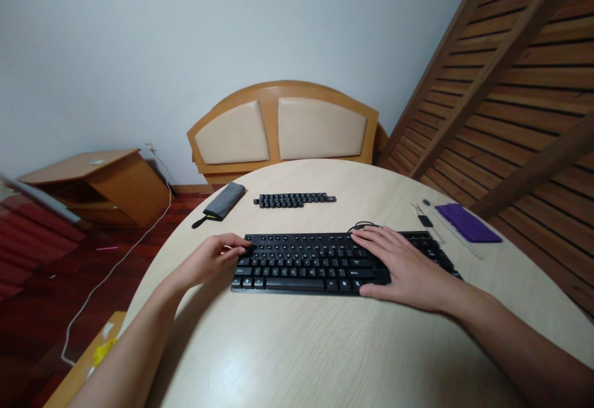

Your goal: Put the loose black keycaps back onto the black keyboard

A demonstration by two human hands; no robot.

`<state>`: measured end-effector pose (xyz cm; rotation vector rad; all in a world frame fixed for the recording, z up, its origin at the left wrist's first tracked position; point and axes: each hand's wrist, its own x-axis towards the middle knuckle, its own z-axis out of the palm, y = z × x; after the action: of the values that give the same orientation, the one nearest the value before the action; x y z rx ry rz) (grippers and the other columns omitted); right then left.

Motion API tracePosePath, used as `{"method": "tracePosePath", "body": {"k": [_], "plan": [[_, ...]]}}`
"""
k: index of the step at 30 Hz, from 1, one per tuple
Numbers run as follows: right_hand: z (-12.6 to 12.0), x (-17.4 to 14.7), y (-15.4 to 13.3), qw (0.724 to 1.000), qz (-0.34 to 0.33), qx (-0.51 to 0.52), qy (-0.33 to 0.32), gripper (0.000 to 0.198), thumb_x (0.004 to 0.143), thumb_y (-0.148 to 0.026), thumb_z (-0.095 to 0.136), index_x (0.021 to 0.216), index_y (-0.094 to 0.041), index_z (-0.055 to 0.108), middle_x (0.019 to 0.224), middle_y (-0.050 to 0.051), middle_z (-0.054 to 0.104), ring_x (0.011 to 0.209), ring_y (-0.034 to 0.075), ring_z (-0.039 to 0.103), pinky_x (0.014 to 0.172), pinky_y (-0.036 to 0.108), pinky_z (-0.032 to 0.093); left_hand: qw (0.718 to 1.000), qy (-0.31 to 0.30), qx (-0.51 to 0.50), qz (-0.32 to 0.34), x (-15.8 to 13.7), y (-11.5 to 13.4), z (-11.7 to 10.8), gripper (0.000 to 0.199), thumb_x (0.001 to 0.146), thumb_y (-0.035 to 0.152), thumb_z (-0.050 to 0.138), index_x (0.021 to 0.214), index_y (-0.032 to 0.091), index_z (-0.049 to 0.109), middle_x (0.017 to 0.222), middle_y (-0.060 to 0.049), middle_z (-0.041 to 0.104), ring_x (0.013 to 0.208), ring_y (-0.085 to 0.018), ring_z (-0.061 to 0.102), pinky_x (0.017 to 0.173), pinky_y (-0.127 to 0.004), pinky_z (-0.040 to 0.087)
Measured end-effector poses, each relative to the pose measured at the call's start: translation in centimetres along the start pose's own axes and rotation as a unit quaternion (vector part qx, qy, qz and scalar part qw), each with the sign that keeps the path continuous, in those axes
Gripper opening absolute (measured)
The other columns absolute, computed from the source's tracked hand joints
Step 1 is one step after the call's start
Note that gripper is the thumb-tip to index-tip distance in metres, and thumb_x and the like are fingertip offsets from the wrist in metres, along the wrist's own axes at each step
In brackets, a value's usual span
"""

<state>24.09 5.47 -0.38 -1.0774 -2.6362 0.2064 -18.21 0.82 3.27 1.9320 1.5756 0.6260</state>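
A black computer keyboard [297,285] lies flat on the table in front of me. My left hand [217,255] is at its left end, thumb and fingers pinched on a dark keycap [247,251] at the edge, partly hidden by the fingertips. Across the right part of the keyboard lies my right hand [401,269], thumb at the front edge and fingers reaching the back edge, gripping it. The back rows show small bare stems in place of caps, while the front rows carry keycaps. Behind the keyboard, loose black keycaps [290,200] lie lined up in rows.
On the round light table [297,346], a grey pouch [226,201] sits back left. To the right are a purple cloth [468,222], a small black-handled tool [424,219] and a thin wire-handled brush [448,225]. A coiled cable [364,225] shows behind the keyboard.
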Motion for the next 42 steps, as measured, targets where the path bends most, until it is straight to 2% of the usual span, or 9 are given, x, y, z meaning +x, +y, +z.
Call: {"method": "tracePosePath", "body": {"k": [11, 20, 29, 38, 42], "plan": [[-0.2, 0.1, -0.2, 1.000, 0.003, -0.002, -0.003, 0.091, 0.076, -0.070, 0.063, 0.149, -0.019, 0.044, 0.150, 0.016, 0.047, 0.139, 0.040, 0.038, 0.116, 0.063, 0.025, 1.000, -0.001, 0.010, 0.023, 0.0, -0.2, -0.2, 0.023, 0.085, 0.036, 0.063, 0.096, 0.020, 0.076, 0.098, -0.007, 0.076, 0.089, -0.022, 0.070, 0.081, -0.033, 0.055], [-0.1, 0.0, -0.1, 1.000, 0.003, -0.008, -0.009, 0.092, 0.076, -0.073, 0.062, 0.148, -0.018, 0.045, 0.151, 0.016, 0.046, 0.139, 0.038, 0.038, 0.116, 0.061, 0.025, 0.996, -0.016, 0.015, 0.087, 0.0, -0.3, 0.0, 0.022, 0.088, 0.033, 0.060, 0.091, 0.020, 0.078, 0.098, -0.009, 0.075, 0.091, -0.021, 0.070, 0.082, -0.032, 0.057], [-0.4, 0.1, -0.4, 1.000, 0.017, -0.001, -0.023, 0.094, 0.076, -0.073, 0.061, 0.149, -0.016, 0.044, 0.153, 0.017, 0.043, 0.142, 0.039, 0.034, 0.118, 0.061, 0.022, 1.000, -0.011, 0.021, -0.005, 0.0, -0.2, -0.1, 0.030, 0.087, 0.041, 0.059, 0.096, 0.019, 0.076, 0.099, -0.008, 0.076, 0.089, -0.023, 0.069, 0.081, -0.033, 0.055], [-0.2, 0.1, -0.3, 1.000, 0.003, 0.010, -0.006, 0.091, 0.076, -0.072, 0.062, 0.150, -0.021, 0.043, 0.151, 0.015, 0.046, 0.139, 0.041, 0.038, 0.115, 0.064, 0.025, 1.000, 0.021, 0.021, 0.000, 0.4, -0.8, 0.4, 0.033, 0.082, 0.049, 0.064, 0.085, 0.019, 0.078, 0.090, -0.008, 0.073, 0.077, -0.021, 0.066, 0.069, -0.030, 0.052], [-0.2, 0.1, -0.4, 1.000, 0.003, 0.005, -0.005, 0.091, 0.076, -0.072, 0.062, 0.149, -0.020, 0.044, 0.150, 0.015, 0.047, 0.139, 0.040, 0.038, 0.115, 0.063, 0.025, 1.000, 0.018, -0.001, -0.012, 0.5, -1.3, 0.5, 0.031, 0.081, 0.048, 0.066, 0.084, 0.019, 0.078, 0.091, -0.009, 0.073, 0.080, -0.022, 0.067, 0.071, -0.030, 0.052]]}}
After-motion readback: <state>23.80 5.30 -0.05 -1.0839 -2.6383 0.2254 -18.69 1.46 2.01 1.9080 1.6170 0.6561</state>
